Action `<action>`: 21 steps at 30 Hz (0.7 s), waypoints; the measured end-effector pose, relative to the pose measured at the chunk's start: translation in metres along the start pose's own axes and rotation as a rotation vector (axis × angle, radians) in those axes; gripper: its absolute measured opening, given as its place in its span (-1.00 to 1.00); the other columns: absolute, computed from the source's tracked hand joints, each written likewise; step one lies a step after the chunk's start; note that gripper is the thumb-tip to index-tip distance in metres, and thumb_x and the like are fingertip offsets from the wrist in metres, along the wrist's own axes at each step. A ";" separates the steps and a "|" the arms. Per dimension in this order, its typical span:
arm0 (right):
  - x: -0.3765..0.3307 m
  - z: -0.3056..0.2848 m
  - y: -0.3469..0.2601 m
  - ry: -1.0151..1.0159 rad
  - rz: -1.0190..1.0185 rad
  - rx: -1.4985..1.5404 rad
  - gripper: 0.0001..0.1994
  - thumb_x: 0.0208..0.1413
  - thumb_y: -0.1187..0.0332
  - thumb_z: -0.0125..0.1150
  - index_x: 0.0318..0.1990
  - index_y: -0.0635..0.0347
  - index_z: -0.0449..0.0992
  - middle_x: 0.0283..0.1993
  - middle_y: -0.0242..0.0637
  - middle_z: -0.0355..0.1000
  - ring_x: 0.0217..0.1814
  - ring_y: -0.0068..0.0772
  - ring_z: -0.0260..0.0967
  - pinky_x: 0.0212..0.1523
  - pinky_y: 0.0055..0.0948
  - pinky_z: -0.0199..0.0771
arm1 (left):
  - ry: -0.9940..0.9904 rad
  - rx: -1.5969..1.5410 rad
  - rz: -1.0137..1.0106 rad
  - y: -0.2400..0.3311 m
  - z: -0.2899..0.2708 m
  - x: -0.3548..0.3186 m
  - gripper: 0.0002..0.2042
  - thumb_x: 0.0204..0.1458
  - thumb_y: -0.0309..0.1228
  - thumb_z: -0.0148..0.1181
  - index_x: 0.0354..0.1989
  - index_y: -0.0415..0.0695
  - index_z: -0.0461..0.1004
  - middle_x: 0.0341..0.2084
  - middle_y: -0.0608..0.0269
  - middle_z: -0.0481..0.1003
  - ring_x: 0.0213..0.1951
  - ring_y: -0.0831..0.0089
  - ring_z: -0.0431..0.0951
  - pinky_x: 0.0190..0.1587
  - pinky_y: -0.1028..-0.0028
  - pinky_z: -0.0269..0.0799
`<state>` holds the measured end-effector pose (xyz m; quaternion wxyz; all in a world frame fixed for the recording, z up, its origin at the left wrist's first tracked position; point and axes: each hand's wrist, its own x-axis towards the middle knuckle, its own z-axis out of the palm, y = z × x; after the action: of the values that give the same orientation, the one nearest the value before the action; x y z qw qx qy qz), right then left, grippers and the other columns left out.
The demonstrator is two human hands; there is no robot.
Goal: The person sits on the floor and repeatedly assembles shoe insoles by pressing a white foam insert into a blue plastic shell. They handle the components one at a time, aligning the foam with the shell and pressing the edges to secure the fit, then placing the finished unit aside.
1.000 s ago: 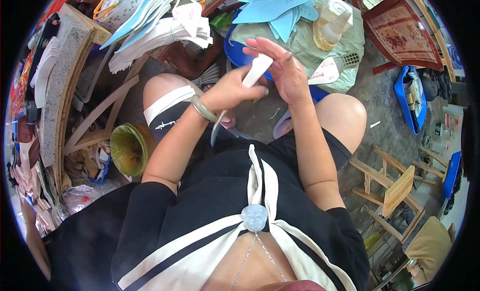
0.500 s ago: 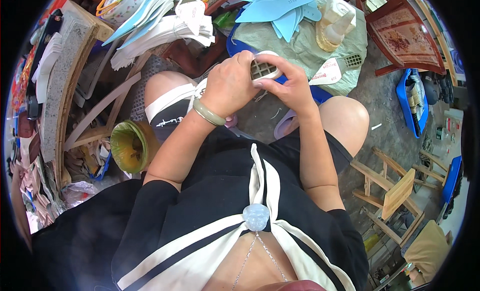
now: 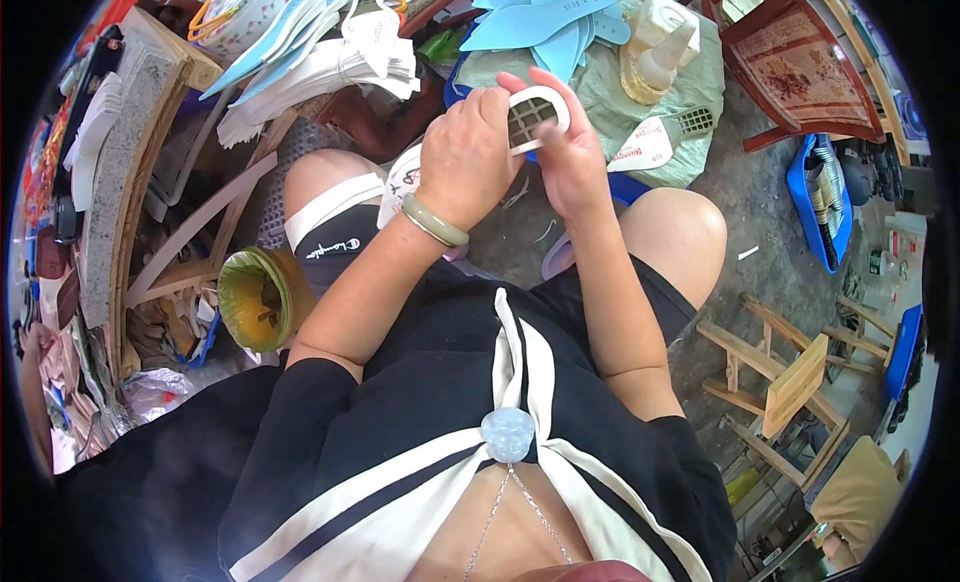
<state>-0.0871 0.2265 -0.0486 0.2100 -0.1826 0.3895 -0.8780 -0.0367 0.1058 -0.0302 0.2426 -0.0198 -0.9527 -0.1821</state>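
Observation:
My left hand [image 3: 465,154] is closed around a white insole [image 3: 560,107] whose far end has a dark grid within a white rim. The insole's other, printed end comes out under my left wrist, over my left thigh. At the grid end is my right hand [image 3: 578,172]; its fingers reach behind the rim and its thumb, blurred by motion, lies over the edge. To the right, a similar insole [image 3: 640,147] with a grid end and red print lies on a greenish cloth [image 3: 700,82]. Several light blue insole-shaped sheets [image 3: 540,27] lie beyond my hands.
A squeeze bottle [image 3: 665,62] stands in a yellowish holder on the cloth. Stacked white sheets [image 3: 320,87] lie at the left. A lined bin [image 3: 258,297] stands beside my left leg. At the right are a wooden chair [image 3: 800,62], a blue tray [image 3: 820,207] and a wooden stool [image 3: 795,387].
The grid end has turned more upright and risen slightly. My right hand has shifted along the rim, its fingers now stretching behind it. My left hand keeps its hold.

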 end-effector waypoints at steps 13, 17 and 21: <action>0.011 -0.027 0.005 0.101 -0.092 0.292 -0.79 0.07 0.33 0.23 -0.22 0.18 0.37 -0.29 -0.22 0.41 -0.16 -0.26 0.38 0.03 -0.21 0.36 | -0.133 -0.216 0.031 0.011 0.023 -0.012 -0.51 -0.17 -0.44 0.25 -0.03 -0.29 0.25 -0.25 -0.04 0.41 -0.17 0.00 0.46 -0.14 0.18 0.40; 0.012 -0.041 -0.013 0.247 -0.073 0.429 -0.82 0.13 0.22 0.12 -0.37 0.09 0.34 -0.47 -0.35 0.22 -0.40 -0.40 0.18 -0.27 -0.27 0.28 | -0.282 -0.360 -0.088 0.006 0.019 -0.035 -0.26 -0.26 -0.36 0.30 0.14 -0.38 0.13 -0.19 -0.13 0.34 -0.15 -0.04 0.41 -0.06 0.16 0.37; 0.017 -0.075 -0.038 0.230 -0.188 0.414 -0.81 0.15 0.19 0.07 -0.40 0.05 0.35 -0.46 -0.37 0.25 -0.44 -0.46 0.12 -0.28 -0.36 0.22 | -0.334 -0.363 -0.067 0.002 0.017 -0.063 -0.16 -0.20 -0.46 0.27 0.31 -0.28 -0.04 0.04 -0.11 0.23 0.01 -0.07 0.38 0.02 0.23 0.38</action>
<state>-0.1460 0.2869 -0.0642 0.1147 -0.0703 0.2042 -0.9696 0.0109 0.1169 -0.0732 0.0683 -0.0614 -0.9314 -0.3522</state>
